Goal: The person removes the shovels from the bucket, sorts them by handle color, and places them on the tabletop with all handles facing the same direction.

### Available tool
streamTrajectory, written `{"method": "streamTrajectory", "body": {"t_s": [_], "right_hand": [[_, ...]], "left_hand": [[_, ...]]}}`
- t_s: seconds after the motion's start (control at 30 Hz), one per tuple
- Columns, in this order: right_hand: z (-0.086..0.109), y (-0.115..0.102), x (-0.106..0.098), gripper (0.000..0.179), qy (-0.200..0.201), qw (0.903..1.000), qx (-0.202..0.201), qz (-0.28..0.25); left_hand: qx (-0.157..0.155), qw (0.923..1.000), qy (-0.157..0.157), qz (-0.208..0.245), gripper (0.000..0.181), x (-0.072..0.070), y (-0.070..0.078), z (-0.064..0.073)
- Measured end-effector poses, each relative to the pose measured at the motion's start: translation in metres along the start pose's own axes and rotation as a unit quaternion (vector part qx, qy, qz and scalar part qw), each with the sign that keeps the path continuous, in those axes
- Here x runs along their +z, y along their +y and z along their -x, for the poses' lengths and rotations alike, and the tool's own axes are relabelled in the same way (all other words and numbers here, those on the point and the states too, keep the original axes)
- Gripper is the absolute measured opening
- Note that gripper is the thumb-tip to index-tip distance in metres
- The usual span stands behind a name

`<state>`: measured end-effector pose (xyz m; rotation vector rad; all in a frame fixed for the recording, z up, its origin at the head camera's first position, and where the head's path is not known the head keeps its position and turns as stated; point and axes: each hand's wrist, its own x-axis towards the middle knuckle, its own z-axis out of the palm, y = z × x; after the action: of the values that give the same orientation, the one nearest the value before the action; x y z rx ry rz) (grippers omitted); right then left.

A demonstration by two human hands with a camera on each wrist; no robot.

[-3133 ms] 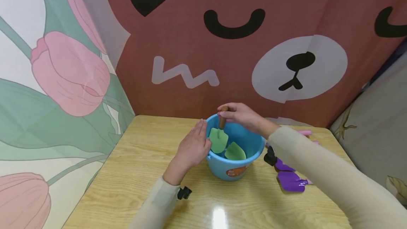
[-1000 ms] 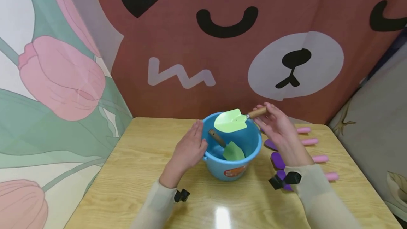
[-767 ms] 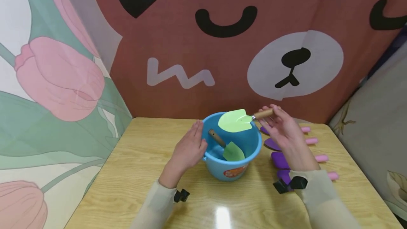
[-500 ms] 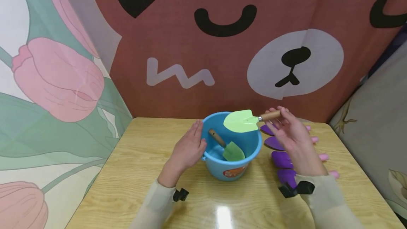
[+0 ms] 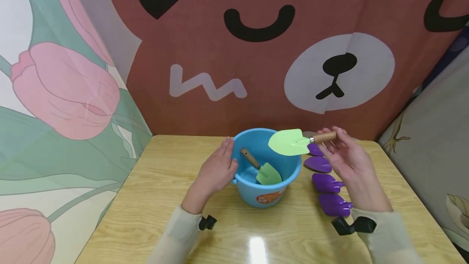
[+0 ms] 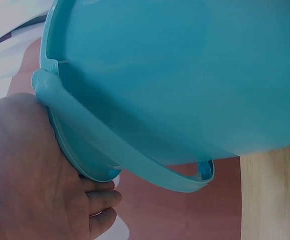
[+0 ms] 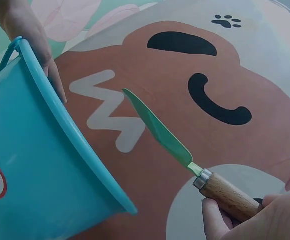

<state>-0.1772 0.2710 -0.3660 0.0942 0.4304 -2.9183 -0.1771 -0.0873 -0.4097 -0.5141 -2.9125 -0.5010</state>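
A blue bucket (image 5: 248, 194) stands upright on the table, with one green trowel (image 5: 269, 174) lying inside, its wooden handle leaning towards the left wall. My left hand (image 5: 216, 170) rests against the bucket's left rim, fingers extended. The bucket's carrying handle (image 6: 119, 150) hangs down the outside in the left wrist view. My right hand (image 5: 353, 160) pinches the wooden handle of a second green trowel (image 5: 289, 142). Its blade is level above the bucket's right rim, pointing left, and in the right wrist view the blade (image 7: 160, 132) appears edge-on.
Several purple trowels (image 5: 333, 205) lie in a column on the wooden table (image 5: 157, 199), right of the bucket. Their pink handles are mostly hidden behind my right hand and forearm. A printed bear curtain (image 5: 205, 117) hangs behind the table.
My right hand has lifted the second trowel out of the bucket, turned it level and carried it rightward. My left hand has stayed at the rim, and the other green trowel still lies inside.
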Motion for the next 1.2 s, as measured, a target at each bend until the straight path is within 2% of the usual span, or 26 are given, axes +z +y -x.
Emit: {"method": "streamTrajectory", "body": {"t_s": [0.2, 0.7, 0.87, 1.1, 1.2], "right_hand": [[0.007, -0.005, -0.007, 0.020, 0.005, 0.9997, -0.013, 0.019], [0.018, -0.017, -0.023, 0.019, -0.006, 0.9999, -0.006, 0.005], [0.022, -0.021, -0.031, 0.019, -0.008, 0.9997, -0.010, 0.019], [0.027, -0.027, -0.041, 0.019, -0.029, 0.9995, -0.002, 0.009], [0.029, -0.028, -0.045, 0.020, -0.051, 0.9986, 0.001, 0.016]], "left_hand": [[0.006, 0.9999, 0.001, -0.011, 0.066, -0.001, 0.001, 0.000], [0.000, 1.0000, -0.005, -0.007, 0.067, -0.002, 0.002, -0.001], [0.002, 1.0000, -0.002, -0.006, 0.067, -0.003, 0.002, -0.001], [0.001, 1.0000, -0.004, -0.002, 0.067, -0.003, 0.001, -0.001], [0.000, 1.0000, -0.004, 0.000, 0.067, -0.003, 0.001, -0.001]]}}
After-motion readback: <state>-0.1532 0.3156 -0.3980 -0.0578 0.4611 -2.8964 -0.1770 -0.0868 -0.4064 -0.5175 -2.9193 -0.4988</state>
